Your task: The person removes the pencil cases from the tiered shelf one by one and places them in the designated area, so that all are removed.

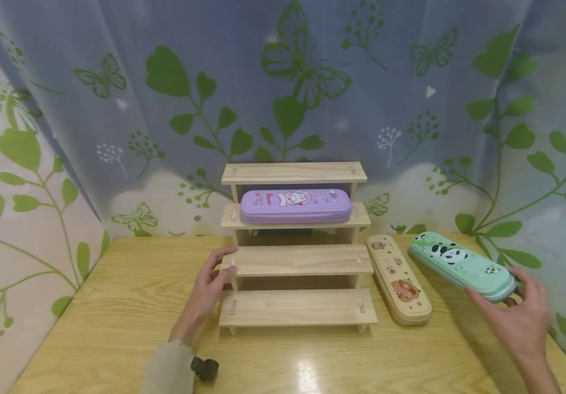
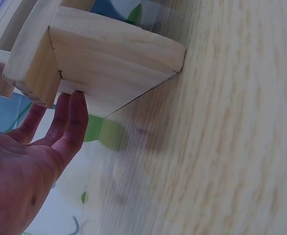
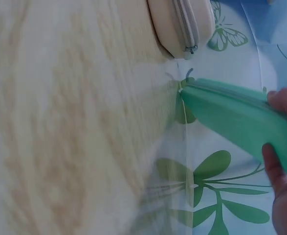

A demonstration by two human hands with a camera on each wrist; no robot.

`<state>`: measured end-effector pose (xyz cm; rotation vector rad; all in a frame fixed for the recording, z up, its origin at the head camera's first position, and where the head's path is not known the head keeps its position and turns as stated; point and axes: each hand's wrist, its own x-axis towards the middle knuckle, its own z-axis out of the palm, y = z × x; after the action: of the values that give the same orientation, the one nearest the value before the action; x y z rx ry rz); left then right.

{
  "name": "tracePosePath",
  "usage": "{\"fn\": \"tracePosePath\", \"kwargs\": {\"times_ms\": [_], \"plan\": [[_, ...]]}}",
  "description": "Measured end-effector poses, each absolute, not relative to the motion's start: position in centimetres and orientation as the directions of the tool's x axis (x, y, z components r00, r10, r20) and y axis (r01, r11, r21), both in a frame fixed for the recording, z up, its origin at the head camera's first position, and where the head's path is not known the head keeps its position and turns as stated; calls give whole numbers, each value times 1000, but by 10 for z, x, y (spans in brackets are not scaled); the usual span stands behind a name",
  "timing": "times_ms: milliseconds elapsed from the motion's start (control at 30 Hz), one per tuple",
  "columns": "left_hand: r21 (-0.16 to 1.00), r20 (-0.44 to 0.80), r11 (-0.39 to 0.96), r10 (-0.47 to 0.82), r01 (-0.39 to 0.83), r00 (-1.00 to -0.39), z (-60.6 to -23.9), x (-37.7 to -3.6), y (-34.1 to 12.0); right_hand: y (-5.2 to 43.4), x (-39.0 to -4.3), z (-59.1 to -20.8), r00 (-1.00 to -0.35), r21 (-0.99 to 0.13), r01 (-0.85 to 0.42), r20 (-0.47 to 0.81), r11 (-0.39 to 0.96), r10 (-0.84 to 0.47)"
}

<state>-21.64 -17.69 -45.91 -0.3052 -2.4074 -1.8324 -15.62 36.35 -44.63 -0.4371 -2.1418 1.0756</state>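
Note:
A four-tier wooden step rack (image 1: pixel 298 260) stands on the table. My left hand (image 1: pixel 211 282) holds the left end of its second tier from the bottom; in the left wrist view, fingertips (image 2: pixel 78 105) touch the side panel below the board. My right hand (image 1: pixel 521 312) grips the near end of a mint-green panda pencil case (image 1: pixel 460 265), thumb on one side and fingers on the other. In the right wrist view this case (image 3: pixel 231 112) is tilted, with its near end raised. A purple pencil case (image 1: pixel 296 206) lies on the third tier from the bottom.
A cream pencil case (image 1: pixel 400 279) with bear pictures lies on the table (image 1: pixel 287 361), between the rack and the green case. Leaf-and-butterfly printed curtains (image 1: pixel 204 60) hang behind and at both sides. A small black device (image 1: pixel 205 369) sits at the left sleeve.

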Motion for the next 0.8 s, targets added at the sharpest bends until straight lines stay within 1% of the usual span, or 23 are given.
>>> {"fn": "tracePosePath", "kwargs": {"times_ms": [100, 200, 300, 400, 500, 600, 800], "plan": [[942, 202, 254, 93, 219, -975, -459, -216, -177, 365, -156, -447, -728, -797, 56, 379, 601, 571], [944, 199, 250, 95, 217, -975, -460, -216, -177, 367, -155, -446, -786, -806, 104, 293, 583, 544], [945, 195, 250, 96, 213, -976, -460, -216, -177, 368, -151, -448, -849, -802, 93, 246, 590, 468], [946, 193, 248, 92, 211, -977, -460, -215, -177, 370, -148, -448, -890, -779, 64, 239, 623, 389], [947, 192, 246, 89, 208, -977, -460, -215, -176, 371, -147, -450, -909, -748, 42, 247, 663, 336], [948, 187, 248, 84, 202, -979, -459, -216, -176, 372, -147, -453, -921, -705, 57, 236, 707, 309], [946, 192, 246, 92, 209, -977, -459, -217, -176, 373, -147, -458, -943, -619, 160, 136, 769, 305]]}}
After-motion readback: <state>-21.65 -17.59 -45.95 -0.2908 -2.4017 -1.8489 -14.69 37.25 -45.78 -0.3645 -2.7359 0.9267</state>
